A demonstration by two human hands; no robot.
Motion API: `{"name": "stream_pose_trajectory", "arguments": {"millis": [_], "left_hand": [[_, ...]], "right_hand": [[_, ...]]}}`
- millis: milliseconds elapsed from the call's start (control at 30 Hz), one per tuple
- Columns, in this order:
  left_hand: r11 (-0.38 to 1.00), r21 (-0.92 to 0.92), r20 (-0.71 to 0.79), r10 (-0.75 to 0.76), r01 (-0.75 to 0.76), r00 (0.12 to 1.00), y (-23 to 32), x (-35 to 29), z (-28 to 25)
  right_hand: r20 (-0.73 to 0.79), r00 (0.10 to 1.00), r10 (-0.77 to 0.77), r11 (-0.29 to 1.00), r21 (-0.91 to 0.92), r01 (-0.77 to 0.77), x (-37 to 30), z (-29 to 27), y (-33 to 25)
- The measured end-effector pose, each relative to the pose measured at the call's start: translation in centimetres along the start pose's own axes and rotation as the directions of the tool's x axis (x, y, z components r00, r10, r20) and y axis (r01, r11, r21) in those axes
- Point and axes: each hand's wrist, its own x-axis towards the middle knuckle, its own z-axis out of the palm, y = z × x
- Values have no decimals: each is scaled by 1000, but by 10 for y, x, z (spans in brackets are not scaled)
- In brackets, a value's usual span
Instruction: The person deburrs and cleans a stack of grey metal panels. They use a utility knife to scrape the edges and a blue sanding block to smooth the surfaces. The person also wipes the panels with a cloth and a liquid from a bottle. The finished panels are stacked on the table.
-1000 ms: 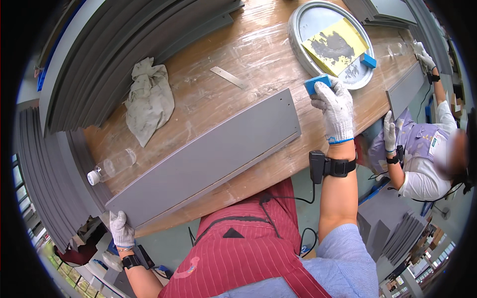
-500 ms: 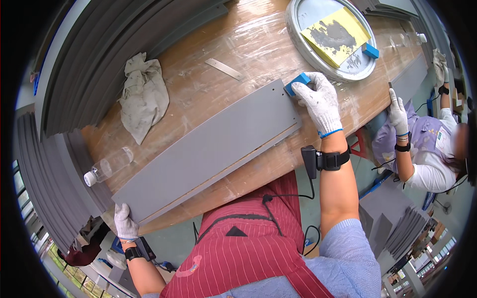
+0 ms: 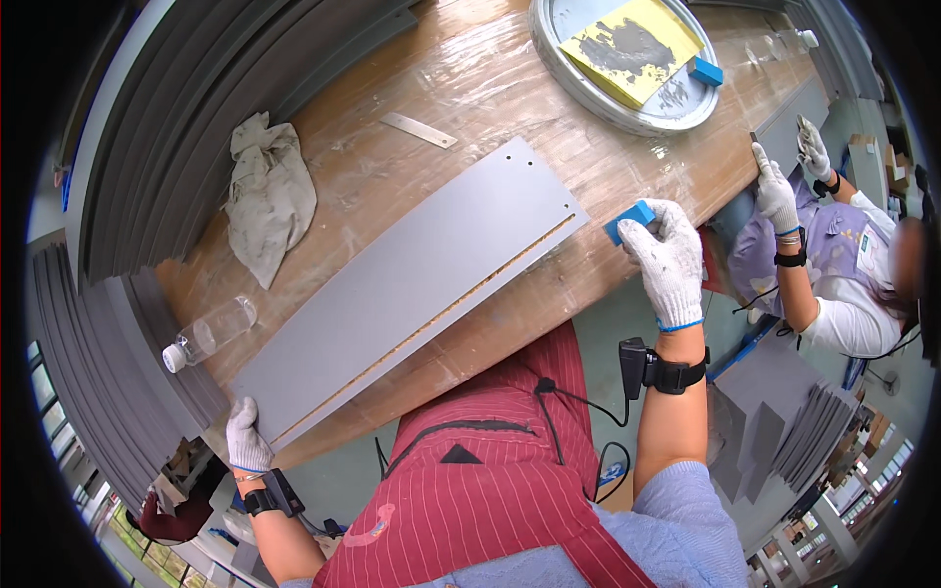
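A long grey board (image 3: 402, 284) lies slantwise on the table, with small holes at its far right end and a narrow groove along its near edge showing raw brown material. My left hand (image 3: 247, 435), in a white knit glove, grips the board's near left corner; some of its fingers are hidden. Just off the right end, my gloved right hand (image 3: 668, 260) pinches a small blue block (image 3: 628, 222) between thumb and fingers, apart from the board. On a round grey lid (image 3: 549, 61) lies a yellow sheet (image 3: 676, 37) smeared with grey paste, beside a second blue block (image 3: 705, 72).
A flat metal strip (image 3: 420, 129), a crumpled cloth (image 3: 270, 201) and a clear bottle (image 3: 218, 328) lie on the table (image 3: 343, 157). Stacked grey panels (image 3: 186, 127) stand at the left. At the right a co-worker (image 3: 833, 245) in gloves handles another grey panel (image 3: 792, 125).
My right hand has moved the blue block off the board's right end, rightward and nearer to me. The board's groove shows more plainly. The co-worker's other hand has come over their panel.
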Motion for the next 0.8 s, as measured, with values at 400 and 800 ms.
{"name": "stream_pose_trajectory", "arguments": {"millis": [400,800], "left_hand": [[998,14,6,-63,63,998,2,-2,0],[997,-26,-13,-68,68,998,0,-7,6]], "right_hand": [[-314,893,-323,937,24,348,-17,37,-5],[-331,745,-579,816,-238,527,-46,61,1]]}}
